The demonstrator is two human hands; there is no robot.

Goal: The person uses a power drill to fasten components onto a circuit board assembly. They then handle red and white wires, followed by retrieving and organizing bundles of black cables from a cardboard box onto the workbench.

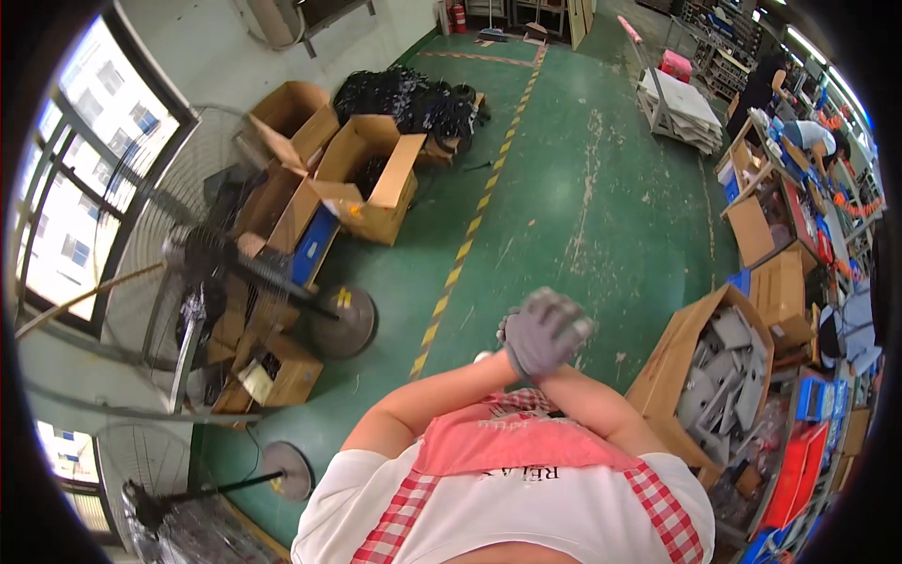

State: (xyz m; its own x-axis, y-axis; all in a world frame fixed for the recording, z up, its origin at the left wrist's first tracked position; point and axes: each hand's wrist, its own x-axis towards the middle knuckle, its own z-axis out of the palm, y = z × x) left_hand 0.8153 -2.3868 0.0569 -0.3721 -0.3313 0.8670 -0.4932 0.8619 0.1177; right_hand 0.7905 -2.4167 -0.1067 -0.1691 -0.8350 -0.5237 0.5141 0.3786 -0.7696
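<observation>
My forearms cross in front of the red apron [526,442]. Uppermost is my left hand [545,336], in a grey work glove, lying across my right wrist. Its fingers reach up and to the right, slightly apart, and nothing shows in them. Behind it, my right hand [508,325] is mostly covered; only a small strip of its gloved fingers peeks out at the left. Whether that hand holds anything is hidden. The nearest large thing is an open cardboard box [648,362] of grey flat parts [723,371], at my right.
A yellow-black floor line [465,249] runs along the green floor [564,188]. On the left stand cardboard boxes [376,211], a black heap [409,103] and pedestal fans [343,320]. White sheets are stacked [681,113] at far right, near two people [813,136] at a bench.
</observation>
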